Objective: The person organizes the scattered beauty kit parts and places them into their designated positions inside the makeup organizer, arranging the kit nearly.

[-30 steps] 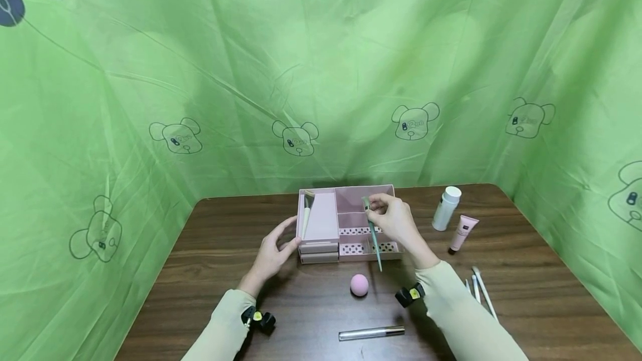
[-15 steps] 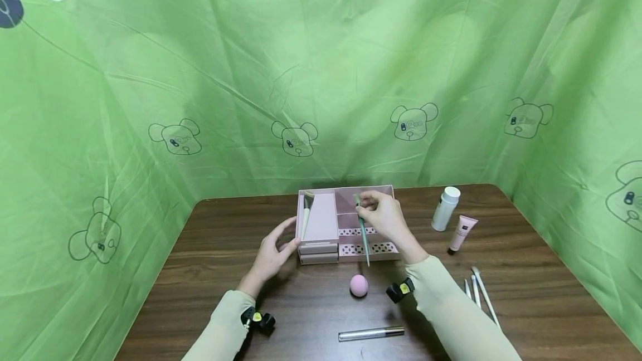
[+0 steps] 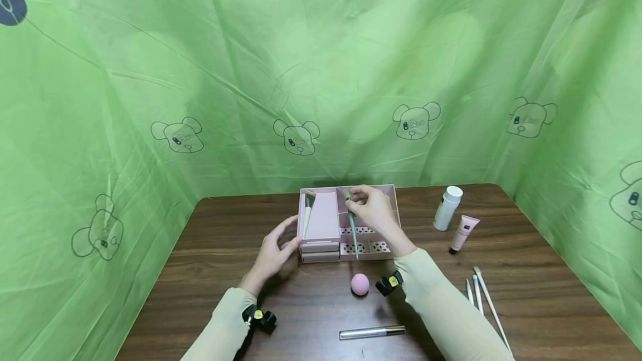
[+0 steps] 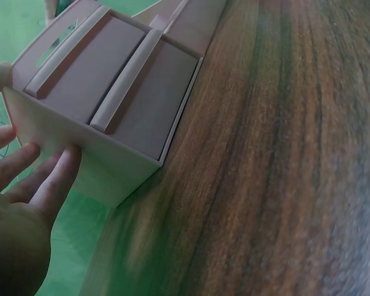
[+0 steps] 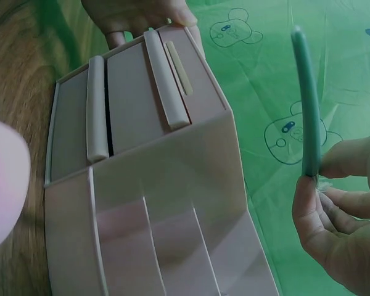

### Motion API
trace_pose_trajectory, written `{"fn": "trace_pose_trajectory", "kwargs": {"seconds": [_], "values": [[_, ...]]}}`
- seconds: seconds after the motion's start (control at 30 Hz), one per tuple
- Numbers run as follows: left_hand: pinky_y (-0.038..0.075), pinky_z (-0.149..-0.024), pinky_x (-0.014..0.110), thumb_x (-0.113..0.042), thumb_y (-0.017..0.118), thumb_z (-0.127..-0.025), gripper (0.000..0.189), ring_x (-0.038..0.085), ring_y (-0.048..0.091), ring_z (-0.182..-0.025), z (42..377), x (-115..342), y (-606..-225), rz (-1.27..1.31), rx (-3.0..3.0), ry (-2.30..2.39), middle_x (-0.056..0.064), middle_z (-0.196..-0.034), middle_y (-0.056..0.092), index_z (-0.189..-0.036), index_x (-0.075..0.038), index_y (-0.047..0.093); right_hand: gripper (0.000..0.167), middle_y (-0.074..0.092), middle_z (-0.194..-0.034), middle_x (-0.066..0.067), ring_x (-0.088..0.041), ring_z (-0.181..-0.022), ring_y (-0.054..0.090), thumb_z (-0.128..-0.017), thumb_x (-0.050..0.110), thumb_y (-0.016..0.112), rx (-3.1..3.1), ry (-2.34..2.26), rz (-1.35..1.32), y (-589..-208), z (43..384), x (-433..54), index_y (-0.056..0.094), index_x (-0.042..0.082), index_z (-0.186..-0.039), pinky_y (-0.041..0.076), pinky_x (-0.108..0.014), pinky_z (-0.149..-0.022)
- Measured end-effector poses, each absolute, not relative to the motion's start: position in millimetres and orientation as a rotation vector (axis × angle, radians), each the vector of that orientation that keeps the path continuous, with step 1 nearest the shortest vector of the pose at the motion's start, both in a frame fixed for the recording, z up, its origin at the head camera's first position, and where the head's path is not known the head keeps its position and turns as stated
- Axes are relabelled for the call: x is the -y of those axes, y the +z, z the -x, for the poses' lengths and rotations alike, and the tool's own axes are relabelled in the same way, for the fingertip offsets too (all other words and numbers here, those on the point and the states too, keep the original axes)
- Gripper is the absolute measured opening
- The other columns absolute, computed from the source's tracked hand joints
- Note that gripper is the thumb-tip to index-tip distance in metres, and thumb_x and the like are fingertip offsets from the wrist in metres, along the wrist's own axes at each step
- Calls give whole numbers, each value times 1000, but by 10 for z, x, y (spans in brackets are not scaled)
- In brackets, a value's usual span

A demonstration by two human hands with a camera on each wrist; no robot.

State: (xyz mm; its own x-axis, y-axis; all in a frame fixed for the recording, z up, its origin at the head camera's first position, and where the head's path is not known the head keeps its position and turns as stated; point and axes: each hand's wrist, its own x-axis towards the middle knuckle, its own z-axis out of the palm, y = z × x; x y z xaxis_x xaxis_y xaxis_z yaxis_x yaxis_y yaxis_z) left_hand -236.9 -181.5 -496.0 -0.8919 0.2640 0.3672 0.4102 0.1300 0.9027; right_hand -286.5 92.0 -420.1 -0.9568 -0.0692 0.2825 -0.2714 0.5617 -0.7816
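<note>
A pink makeup organizer (image 3: 321, 216) stands at the back of the table, with drawers at its left and divided compartments at its right. My left hand (image 3: 271, 255) rests on its left side, fingers against the side wall (image 4: 111, 172) and thumb at the front edge. Between thumb and fingertips my right hand (image 3: 373, 210) pinches a green makeup brush (image 3: 354, 233) near its head. The brush is over the right-hand compartments, its handle pointing toward the front. In the right wrist view its teal handle (image 5: 307, 105) sticks up from the fingers. Another makeup brush (image 3: 307, 216) lies in the organizer's left slot.
A pink ball-shaped sponge (image 3: 359, 284) sits in front of the organizer, with a silver tube (image 3: 371, 332) nearer the front. To the right stand a white bottle (image 3: 447, 208) and a pink squeeze tube (image 3: 464, 233). Pale slender brushes (image 3: 491, 308) lie by the right sleeve.
My right hand has moved left across the compartments and slightly back, carrying the green makeup brush. The left hand has stayed at the organizer's side.
</note>
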Motion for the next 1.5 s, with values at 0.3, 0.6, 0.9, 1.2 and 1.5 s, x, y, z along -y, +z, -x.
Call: {"fn": "trace_pose_trajectory", "kwargs": {"seconds": [0.3, 0.6, 0.9, 1.2, 1.5], "values": [[47, -99, 56, -6, 65, -93, 54, 49, 52, -119, 2389, 1802, -4927, 694, 2262, -1883, 32, -130, 55, -141, 7, 43, 31, 74, -91, -3, -16, -79, 67, -81, 19, 74, 2602, 1358, -246, -4126, 2928, -769, 71, 7, -110, 55, -28, -71], [50, -99, 49, -7, 65, -93, 54, 48, 52, -119, 2368, 1804, -4928, 675, 2279, -1892, 32, -130, 55, -141, 6, 43, 28, 74, -90, -2, -14, -77, 66, -82, 18, 74, 2610, 1395, -246, -4107, 2943, -640, 70, 8, -108, 55, -26, -68], [48, -99, 54, -6, 64, -93, 53, 49, 51, -119, 2360, 1796, -4952, 675, 2263, -1898, 32, -129, 55, -141, 6, 44, 29, 73, -90, -2, -13, -76, 67, -82, 16, 74, 2598, 1429, -256, -4109, 2970, -541, 70, 8, -109, 57, -23, -67], [48, -99, 55, -6, 64, -93, 54, 49, 52, -119, 2379, 1803, -4961, 692, 2248, -1896, 32, -129, 55, -141, 6, 43, 31, 72, -92, -3, -13, -76, 67, -82, 15, 74, 2606, 1463, -255, -4096, 3037, -463, 69, 7, -111, 59, -23, -65], [51, -98, 48, -6, 64, -94, 54, 49, 52, -119, 2379, 1805, -4975, 699, 2252, -1899, 33, -130, 54, -142, 7, 42, 31, 73, -93, -2, -12, -76, 68, -82, 16, 74, 2629, 1495, -232, -4063, 3071, -351, 70, 9, -112, 58, -25, -70]]}}
